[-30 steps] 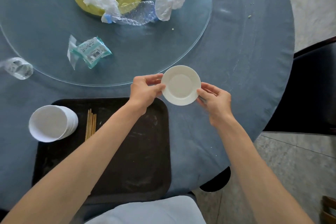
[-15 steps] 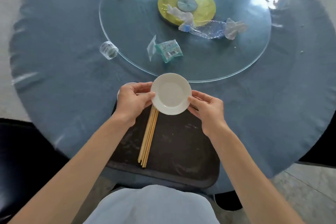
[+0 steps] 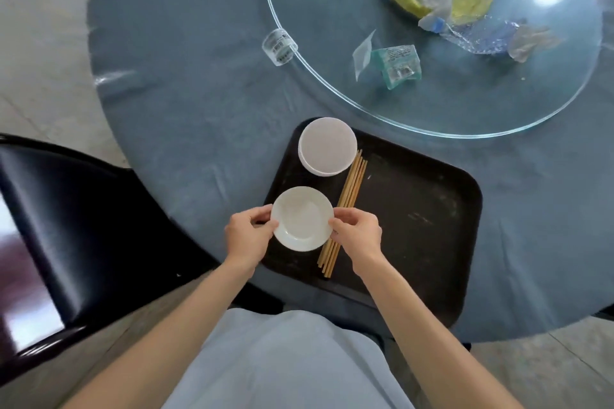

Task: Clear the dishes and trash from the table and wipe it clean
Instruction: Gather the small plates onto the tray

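Over the near left corner of the black tray [image 3: 415, 209], the left hand [image 3: 247, 236] and right hand [image 3: 357, 234] each pinch opposite rims of the small white saucer [image 3: 302, 218], which looks light, stiff, glazed-slippery and breakable, so rim grips suit it.

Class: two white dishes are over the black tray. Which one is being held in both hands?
The small plate near the tray's front-left corner, gripped by the left hand and right hand. The bowl behind is untouched.
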Action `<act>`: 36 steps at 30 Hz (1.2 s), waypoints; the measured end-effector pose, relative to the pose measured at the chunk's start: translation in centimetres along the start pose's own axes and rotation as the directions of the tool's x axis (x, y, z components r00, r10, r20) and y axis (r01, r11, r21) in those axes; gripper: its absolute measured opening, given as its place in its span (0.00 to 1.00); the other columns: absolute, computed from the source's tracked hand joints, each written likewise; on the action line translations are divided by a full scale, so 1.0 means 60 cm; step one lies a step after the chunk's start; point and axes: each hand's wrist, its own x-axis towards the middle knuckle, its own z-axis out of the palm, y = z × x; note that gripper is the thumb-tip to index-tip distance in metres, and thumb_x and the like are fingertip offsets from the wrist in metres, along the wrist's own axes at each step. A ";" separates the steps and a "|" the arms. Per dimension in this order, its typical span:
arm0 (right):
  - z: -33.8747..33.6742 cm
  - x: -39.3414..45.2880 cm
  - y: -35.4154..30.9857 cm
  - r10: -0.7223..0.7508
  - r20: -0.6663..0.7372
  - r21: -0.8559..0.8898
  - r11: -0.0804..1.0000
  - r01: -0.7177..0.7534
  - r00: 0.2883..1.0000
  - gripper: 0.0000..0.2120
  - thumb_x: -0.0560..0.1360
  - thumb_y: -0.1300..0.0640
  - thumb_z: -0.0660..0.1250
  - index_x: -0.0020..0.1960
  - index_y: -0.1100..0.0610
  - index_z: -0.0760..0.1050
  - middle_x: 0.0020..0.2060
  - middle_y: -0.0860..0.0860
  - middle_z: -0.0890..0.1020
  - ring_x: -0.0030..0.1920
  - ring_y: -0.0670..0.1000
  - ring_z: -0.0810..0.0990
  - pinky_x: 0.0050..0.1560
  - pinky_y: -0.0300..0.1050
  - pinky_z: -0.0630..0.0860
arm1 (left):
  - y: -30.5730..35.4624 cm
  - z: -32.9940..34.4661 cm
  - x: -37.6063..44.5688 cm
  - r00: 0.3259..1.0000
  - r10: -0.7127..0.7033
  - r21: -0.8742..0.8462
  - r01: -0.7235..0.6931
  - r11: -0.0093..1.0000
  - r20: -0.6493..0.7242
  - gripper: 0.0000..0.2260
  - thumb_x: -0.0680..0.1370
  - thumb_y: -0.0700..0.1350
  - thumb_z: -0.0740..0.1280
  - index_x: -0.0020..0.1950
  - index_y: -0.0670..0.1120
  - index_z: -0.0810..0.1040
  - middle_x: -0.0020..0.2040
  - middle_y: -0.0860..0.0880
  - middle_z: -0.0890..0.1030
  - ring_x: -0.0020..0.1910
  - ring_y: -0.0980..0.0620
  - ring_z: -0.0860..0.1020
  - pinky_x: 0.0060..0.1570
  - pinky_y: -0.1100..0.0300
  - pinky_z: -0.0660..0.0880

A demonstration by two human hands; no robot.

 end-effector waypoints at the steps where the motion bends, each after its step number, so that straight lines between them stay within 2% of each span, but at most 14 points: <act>1: 0.006 0.001 0.006 0.008 -0.006 -0.023 1.000 -0.008 1.000 0.09 0.77 0.59 0.76 0.54 0.48 0.85 0.48 0.45 0.85 0.52 0.48 0.85 0.54 0.49 0.85 | -0.006 -0.001 0.004 1.000 -0.005 0.034 0.005 0.999 0.001 0.16 0.74 0.35 0.76 0.60 0.46 0.85 0.48 0.51 0.87 0.48 0.51 0.85 0.57 0.50 0.82; 6: 0.027 0.002 0.015 -0.001 -0.067 -0.110 0.994 -0.006 0.998 0.13 0.78 0.59 0.74 0.62 0.53 0.85 0.55 0.48 0.86 0.54 0.48 0.83 0.62 0.53 0.82 | -0.022 -0.004 0.016 0.999 0.035 0.193 -0.031 0.981 -0.016 0.13 0.75 0.40 0.75 0.59 0.46 0.86 0.48 0.50 0.87 0.45 0.57 0.84 0.58 0.56 0.80; 8: 0.030 0.004 0.017 -0.029 -0.078 -0.151 0.988 0.016 0.997 0.12 0.79 0.58 0.73 0.62 0.53 0.85 0.55 0.48 0.86 0.52 0.46 0.81 0.59 0.49 0.81 | -0.017 -0.005 0.015 0.999 0.039 0.217 -0.032 0.976 -0.029 0.10 0.80 0.47 0.70 0.55 0.44 0.87 0.46 0.46 0.88 0.45 0.50 0.85 0.55 0.52 0.81; 9: 0.031 0.005 0.017 -0.038 -0.081 -0.164 0.986 0.025 0.996 0.11 0.80 0.57 0.72 0.62 0.53 0.85 0.54 0.48 0.86 0.51 0.46 0.82 0.56 0.47 0.81 | -0.012 -0.007 0.014 0.999 0.019 0.203 -0.010 0.979 -0.042 0.15 0.83 0.51 0.65 0.52 0.44 0.87 0.44 0.45 0.87 0.46 0.46 0.85 0.54 0.50 0.81; 12: 0.032 0.009 0.015 -0.023 -0.086 -0.169 0.986 0.008 0.996 0.10 0.82 0.53 0.69 0.54 0.55 0.87 0.46 0.50 0.87 0.45 0.50 0.85 0.43 0.39 0.81 | -0.002 -0.009 0.014 0.991 -0.134 -0.011 0.134 0.991 -0.027 0.25 0.85 0.57 0.54 0.58 0.42 0.85 0.48 0.48 0.87 0.51 0.47 0.85 0.58 0.50 0.81; 15: 0.033 0.013 0.008 0.056 -0.087 -0.109 0.992 -0.065 0.995 0.15 0.83 0.48 0.66 0.45 0.57 0.84 0.44 0.57 0.87 0.45 0.54 0.87 0.50 0.50 0.86 | 0.007 -0.015 0.014 0.954 -0.286 -0.206 0.298 0.932 0.086 0.30 0.85 0.61 0.52 0.65 0.38 0.80 0.58 0.43 0.84 0.56 0.44 0.82 0.58 0.49 0.79; 18: 0.028 0.013 0.004 0.075 -0.029 -0.072 0.994 -0.077 0.997 0.16 0.84 0.48 0.65 0.39 0.49 0.81 0.41 0.50 0.87 0.43 0.48 0.87 0.49 0.47 0.86 | 0.013 -0.025 0.017 0.927 -0.338 -0.146 0.362 0.921 0.163 0.31 0.84 0.63 0.52 0.67 0.40 0.79 0.61 0.41 0.83 0.59 0.42 0.81 0.61 0.45 0.76; 20: 0.020 0.011 -0.002 0.061 0.037 -0.079 0.995 -0.058 0.997 0.15 0.84 0.48 0.65 0.41 0.50 0.82 0.39 0.46 0.86 0.42 0.47 0.87 0.50 0.47 0.86 | 0.024 -0.031 0.024 0.917 -0.348 -0.007 0.356 0.935 0.195 0.29 0.83 0.62 0.53 0.69 0.42 0.78 0.63 0.42 0.82 0.58 0.41 0.80 0.59 0.45 0.77; 23: -0.006 0.013 -0.023 0.015 0.081 -0.133 0.991 -0.004 0.997 0.13 0.83 0.49 0.65 0.44 0.47 0.83 0.38 0.46 0.86 0.40 0.45 0.88 0.50 0.48 0.86 | 0.068 -0.038 0.035 0.928 -0.298 0.180 0.261 0.949 0.225 0.23 0.81 0.60 0.59 0.63 0.45 0.81 0.63 0.42 0.82 0.54 0.43 0.81 0.54 0.47 0.78; 26: -0.052 0.030 -0.062 -0.090 0.043 -0.155 0.983 0.095 0.995 0.14 0.83 0.48 0.64 0.44 0.51 0.84 0.37 0.49 0.86 0.41 0.48 0.88 0.47 0.46 0.87 | 0.158 -0.039 0.058 0.976 -0.096 0.287 0.036 0.957 0.196 0.24 0.70 0.59 0.62 0.51 0.42 0.82 0.54 0.40 0.84 0.51 0.39 0.83 0.54 0.45 0.81; 28: -0.093 0.052 -0.097 -0.189 -0.017 -0.157 0.970 0.184 0.982 0.11 0.84 0.48 0.64 0.46 0.48 0.83 0.40 0.47 0.86 0.44 0.49 0.87 0.47 0.44 0.86 | 0.236 -0.024 0.085 0.981 0.076 0.352 -0.136 0.926 0.179 0.22 0.71 0.59 0.61 0.49 0.42 0.82 0.51 0.40 0.85 0.53 0.37 0.82 0.57 0.42 0.80; 30: -0.132 0.081 -0.135 -0.274 -0.070 -0.167 0.951 0.259 0.959 0.09 0.84 0.47 0.64 0.56 0.46 0.82 0.47 0.43 0.84 0.50 0.47 0.85 0.53 0.47 0.85 | 0.308 0.004 0.124 0.963 0.204 0.390 -0.258 0.884 0.174 0.14 0.77 0.55 0.63 0.47 0.46 0.82 0.47 0.44 0.85 0.54 0.40 0.82 0.57 0.45 0.79; 32: -0.177 0.129 -0.181 -0.325 -0.121 -0.189 0.935 0.300 0.938 0.15 0.84 0.47 0.63 0.68 0.49 0.78 0.56 0.47 0.83 0.56 0.49 0.83 0.61 0.54 0.83 | 0.378 0.062 0.165 0.926 0.331 0.422 -0.377 0.824 0.182 0.08 0.80 0.50 0.64 0.51 0.50 0.82 0.48 0.49 0.84 0.54 0.44 0.81 0.57 0.53 0.77; 36: -0.228 0.238 -0.277 -0.407 -0.169 -0.333 0.881 0.337 0.898 0.26 0.82 0.46 0.66 0.78 0.50 0.68 0.71 0.57 0.75 0.66 0.56 0.77 0.69 0.54 0.72 | 0.467 0.205 0.237 0.837 0.477 0.496 -0.544 0.677 0.268 0.17 0.80 0.44 0.65 0.69 0.45 0.77 0.65 0.43 0.80 0.64 0.44 0.77 0.64 0.55 0.70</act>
